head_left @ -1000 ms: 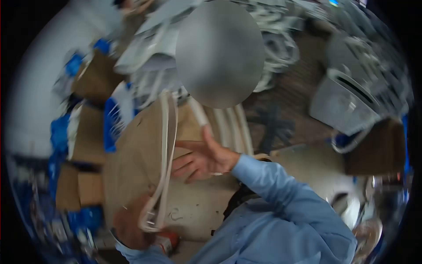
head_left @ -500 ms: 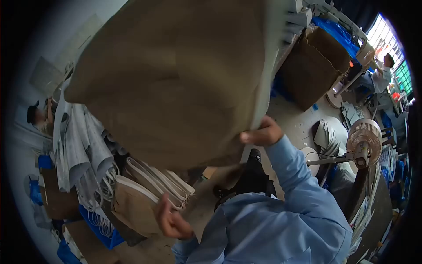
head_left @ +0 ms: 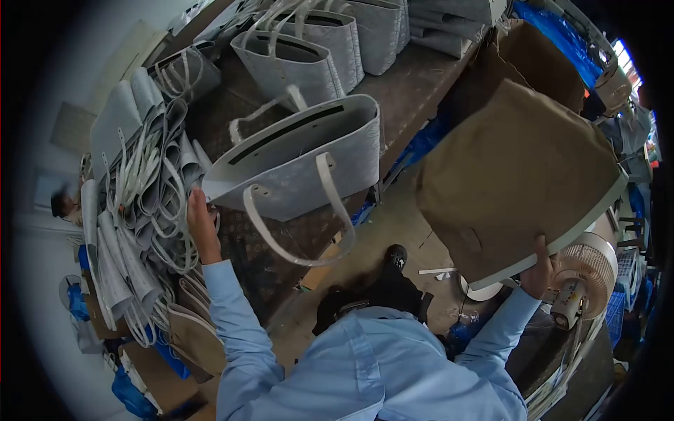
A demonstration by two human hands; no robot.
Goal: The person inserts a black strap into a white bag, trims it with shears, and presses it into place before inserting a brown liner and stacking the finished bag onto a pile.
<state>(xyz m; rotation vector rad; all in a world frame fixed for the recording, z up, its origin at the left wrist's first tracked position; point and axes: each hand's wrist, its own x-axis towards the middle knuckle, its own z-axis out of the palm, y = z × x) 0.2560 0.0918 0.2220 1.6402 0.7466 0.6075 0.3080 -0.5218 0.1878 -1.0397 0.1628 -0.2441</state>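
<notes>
My right hand [head_left: 539, 274] grips the pale rim of a brown fabric bag lining [head_left: 519, 182], which hangs out to the right above the floor. At the left, my left hand [head_left: 203, 228] is at the corner of a grey tote bag [head_left: 302, 165], fingers pointing up and partly hidden at the bag's edge. This tote is tilted at the table's edge with its mouth open. One of its pale handles stands up and the other droops toward me.
Several grey tote bags [head_left: 295, 63] stand on the dark table [head_left: 414, 84]. Bundled grey pieces with handles [head_left: 140, 161] are piled at the left. A fan [head_left: 583, 270] and a large cardboard box [head_left: 540, 59] are on the right. Another person [head_left: 64, 203] is at the far left.
The brown lining has swung from in front of me to the right, uncovering the table and grey totes. My left hand has moved up to the grey tote's corner.
</notes>
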